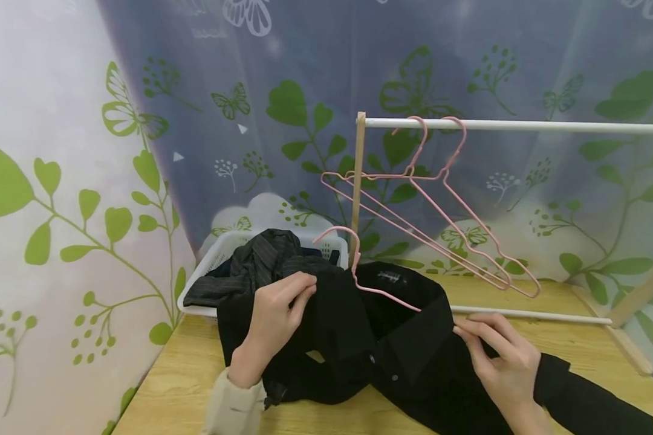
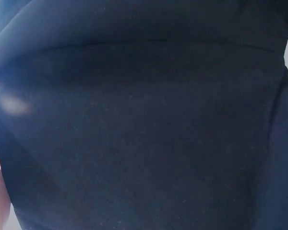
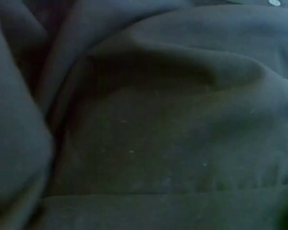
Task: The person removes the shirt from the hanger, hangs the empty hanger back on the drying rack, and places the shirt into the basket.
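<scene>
A black buttoned shirt (image 1: 413,344) is held up over the table in the head view. My left hand (image 1: 276,315) pinches its fabric on the left side, thumb against forefinger. With thumb and fingers, my right hand (image 1: 502,356) pinches the cloth on the right, beside the collar. A pink hanger (image 1: 383,292) sits in the neck opening; its hook stands out above the collar, while its lower part is hidden inside the shirt. Black cloth (image 2: 144,134) fills the left wrist view, with a blurred bit of hand at the left edge. Folded dark fabric (image 3: 149,143) fills the right wrist view.
Behind the left hand stands a white basket (image 1: 209,272) with dark striped clothing (image 1: 266,260) in it. Two pink hangers (image 1: 446,175) hang from the white rail (image 1: 549,126) of a wooden-ended rack. A lower white bar (image 1: 539,315) runs near the wooden table (image 1: 158,393).
</scene>
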`<state>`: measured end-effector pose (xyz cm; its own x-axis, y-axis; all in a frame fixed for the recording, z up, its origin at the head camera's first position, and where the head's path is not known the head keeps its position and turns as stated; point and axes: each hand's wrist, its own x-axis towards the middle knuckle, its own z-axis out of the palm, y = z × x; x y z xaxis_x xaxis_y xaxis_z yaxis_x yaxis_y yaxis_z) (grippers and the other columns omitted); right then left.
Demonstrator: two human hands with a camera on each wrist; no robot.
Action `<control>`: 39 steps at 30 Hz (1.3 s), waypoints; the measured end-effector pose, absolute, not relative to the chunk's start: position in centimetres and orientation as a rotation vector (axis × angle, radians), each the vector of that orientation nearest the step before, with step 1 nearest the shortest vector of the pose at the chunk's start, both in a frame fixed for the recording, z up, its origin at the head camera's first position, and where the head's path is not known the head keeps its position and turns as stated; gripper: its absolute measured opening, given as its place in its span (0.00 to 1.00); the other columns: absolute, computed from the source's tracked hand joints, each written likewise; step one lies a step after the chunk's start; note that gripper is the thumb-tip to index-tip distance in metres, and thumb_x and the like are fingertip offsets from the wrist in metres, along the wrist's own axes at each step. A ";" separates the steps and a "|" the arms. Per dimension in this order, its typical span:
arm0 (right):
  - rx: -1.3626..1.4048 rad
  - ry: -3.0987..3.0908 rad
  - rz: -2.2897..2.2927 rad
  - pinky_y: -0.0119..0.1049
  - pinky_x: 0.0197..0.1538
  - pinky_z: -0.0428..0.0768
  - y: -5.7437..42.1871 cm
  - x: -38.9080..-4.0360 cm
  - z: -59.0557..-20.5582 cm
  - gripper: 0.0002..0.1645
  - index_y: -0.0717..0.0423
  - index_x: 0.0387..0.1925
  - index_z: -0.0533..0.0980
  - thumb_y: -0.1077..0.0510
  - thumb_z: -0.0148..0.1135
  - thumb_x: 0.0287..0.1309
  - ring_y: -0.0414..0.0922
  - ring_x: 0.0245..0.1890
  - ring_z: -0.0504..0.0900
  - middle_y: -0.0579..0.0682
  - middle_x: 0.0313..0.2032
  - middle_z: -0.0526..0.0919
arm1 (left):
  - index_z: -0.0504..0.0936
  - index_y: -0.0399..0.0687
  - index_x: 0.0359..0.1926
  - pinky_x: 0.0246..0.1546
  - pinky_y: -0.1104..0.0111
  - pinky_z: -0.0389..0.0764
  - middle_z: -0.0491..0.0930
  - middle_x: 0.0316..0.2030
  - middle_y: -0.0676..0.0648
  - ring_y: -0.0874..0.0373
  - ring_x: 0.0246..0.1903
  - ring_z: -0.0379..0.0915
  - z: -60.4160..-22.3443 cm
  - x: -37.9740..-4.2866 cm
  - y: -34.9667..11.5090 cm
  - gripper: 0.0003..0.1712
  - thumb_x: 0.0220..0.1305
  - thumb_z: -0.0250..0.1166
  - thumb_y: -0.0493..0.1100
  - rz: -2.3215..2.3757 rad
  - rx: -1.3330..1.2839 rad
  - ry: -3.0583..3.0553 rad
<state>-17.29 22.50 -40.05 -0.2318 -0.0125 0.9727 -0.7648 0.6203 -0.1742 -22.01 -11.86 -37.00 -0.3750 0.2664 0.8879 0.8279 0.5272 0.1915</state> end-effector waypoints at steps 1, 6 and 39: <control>0.626 -1.675 0.783 0.19 0.31 0.68 22.7 -17.3 -40.0 0.26 0.65 0.25 0.86 0.45 0.66 0.67 0.37 0.26 0.79 0.58 0.25 0.82 | 0.86 0.41 0.38 0.35 0.65 0.85 0.87 0.34 0.46 0.55 0.33 0.85 -37.0 -22.1 -12.1 0.05 0.71 0.65 0.36 -0.819 -0.890 -1.896; 0.470 -1.742 0.745 0.16 0.36 0.65 24.9 -16.7 -39.8 0.31 0.66 0.25 0.85 0.41 0.63 0.68 0.28 0.32 0.77 0.59 0.26 0.81 | 0.86 0.38 0.36 0.36 0.62 0.85 0.87 0.34 0.44 0.53 0.33 0.86 -36.9 -22.4 -13.9 0.06 0.60 0.69 0.26 -0.867 -0.782 -1.867; 0.104 -2.386 0.552 0.32 0.16 0.57 23.0 -16.6 -39.3 0.19 0.54 0.41 0.72 0.62 0.75 0.55 0.44 0.20 0.68 0.53 0.32 0.76 | 0.87 0.43 0.38 0.24 0.70 0.77 0.85 0.29 0.49 0.61 0.22 0.76 -37.2 -21.7 -12.3 0.06 0.71 0.65 0.38 -0.789 -0.886 -1.874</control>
